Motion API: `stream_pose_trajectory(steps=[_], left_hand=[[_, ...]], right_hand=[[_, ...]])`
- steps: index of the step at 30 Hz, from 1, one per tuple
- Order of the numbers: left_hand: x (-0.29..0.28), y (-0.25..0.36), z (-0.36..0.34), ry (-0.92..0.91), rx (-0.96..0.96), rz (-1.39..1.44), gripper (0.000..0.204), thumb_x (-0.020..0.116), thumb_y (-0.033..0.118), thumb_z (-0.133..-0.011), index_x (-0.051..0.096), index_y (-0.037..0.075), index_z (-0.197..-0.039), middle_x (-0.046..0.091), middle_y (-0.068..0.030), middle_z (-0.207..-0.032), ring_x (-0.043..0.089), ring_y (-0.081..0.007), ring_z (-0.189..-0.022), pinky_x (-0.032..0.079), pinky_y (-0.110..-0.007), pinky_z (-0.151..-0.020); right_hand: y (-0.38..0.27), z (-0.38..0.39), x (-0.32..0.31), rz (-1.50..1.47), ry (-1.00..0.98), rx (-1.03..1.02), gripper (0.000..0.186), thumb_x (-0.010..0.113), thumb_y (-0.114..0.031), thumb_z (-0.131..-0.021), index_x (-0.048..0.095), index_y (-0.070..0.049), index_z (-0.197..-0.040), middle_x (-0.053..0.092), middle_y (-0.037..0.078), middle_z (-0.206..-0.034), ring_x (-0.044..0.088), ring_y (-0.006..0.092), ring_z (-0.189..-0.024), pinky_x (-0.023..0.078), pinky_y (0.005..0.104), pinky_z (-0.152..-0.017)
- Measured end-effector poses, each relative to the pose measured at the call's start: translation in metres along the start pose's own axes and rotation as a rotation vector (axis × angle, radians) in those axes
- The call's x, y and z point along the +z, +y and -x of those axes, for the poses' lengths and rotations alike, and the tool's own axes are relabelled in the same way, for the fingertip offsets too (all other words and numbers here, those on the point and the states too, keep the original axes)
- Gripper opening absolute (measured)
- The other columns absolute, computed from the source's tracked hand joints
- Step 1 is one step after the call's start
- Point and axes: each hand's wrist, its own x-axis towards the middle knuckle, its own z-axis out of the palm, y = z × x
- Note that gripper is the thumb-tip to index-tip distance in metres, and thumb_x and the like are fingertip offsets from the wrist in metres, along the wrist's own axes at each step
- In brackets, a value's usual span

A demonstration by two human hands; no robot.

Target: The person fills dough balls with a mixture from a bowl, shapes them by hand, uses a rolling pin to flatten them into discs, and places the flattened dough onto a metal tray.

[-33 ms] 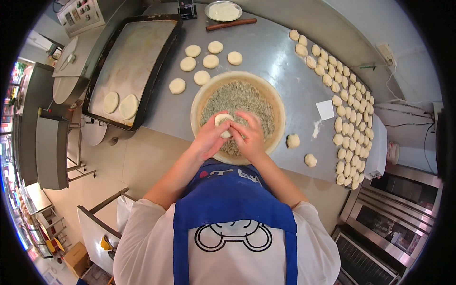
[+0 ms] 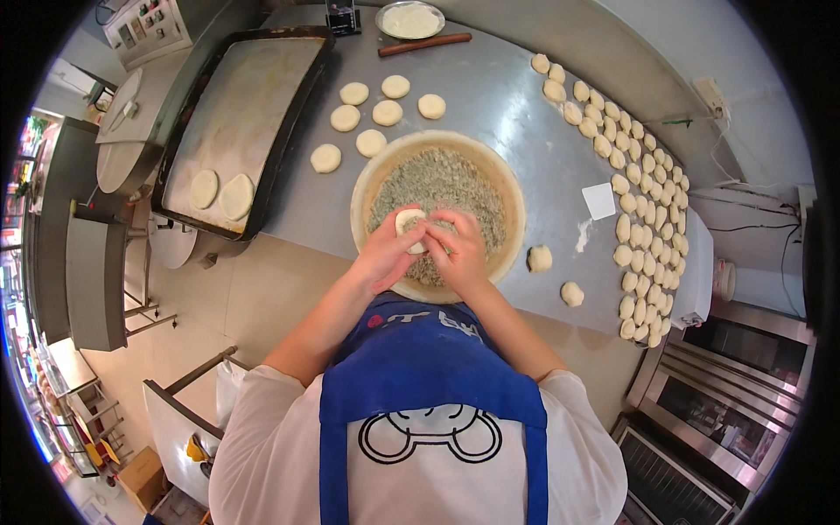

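Over the near half of a large round bowl [image 2: 517, 203] I hold a pale piece of dough [image 2: 408, 220] in both hands. My left hand [image 2: 381, 251] cups it from the left, fingers curled round its side. From the right, the bent fingers and thumb of my right hand [image 2: 457, 248] pinch its edge. Greyish-green crumbly filling [image 2: 437, 179] covers the inside of the bowl below. Whether filling sits inside the dough is hard to make out, since my fingers cover part of it.
Several flattened dough rounds [image 2: 387, 112] lie beyond the bowl. Left is a black-rimmed pan [image 2: 254, 105] with two rounds. Rows of dough pieces [image 2: 643, 206] line the right edge, near a white scraper [image 2: 599, 201]. A rolling pin [image 2: 424, 45] and a flour plate [image 2: 410, 19] are at the back.
The fingers of my right hand have shifted very slightly at the dough's edge. Everything else looks the same.
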Motion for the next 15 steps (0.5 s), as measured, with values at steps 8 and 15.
stream_pose_trajectory(steps=[8,15], left_hand=[[-0.004,0.001,0.001,0.024,-0.017,-0.023,0.044,0.057,0.011,-0.103,0.042,0.015,-0.144,0.054,-0.0091,-0.132,0.054,-0.0214,-0.122,0.048,-0.047,-0.102],[-0.025,0.006,0.002,0.048,-0.096,0.190,0.042,0.056,0.018,-0.105,0.043,0.016,-0.144,0.061,-0.0090,-0.126,0.063,-0.0260,-0.116,0.051,-0.053,-0.100]], right_hand=[[-0.006,-0.009,-0.002,-0.072,-0.066,0.074,0.014,0.077,-0.010,-0.082,0.076,-0.008,-0.095,0.069,0.007,-0.095,0.065,0.0265,-0.087,0.052,0.0382,-0.076],[0.011,-0.002,-0.007,-0.192,-0.008,0.539,0.011,0.068,-0.001,-0.089,0.071,-0.002,-0.100,0.071,0.009,-0.093,0.067,0.0150,-0.086,0.051,0.0281,-0.072]])
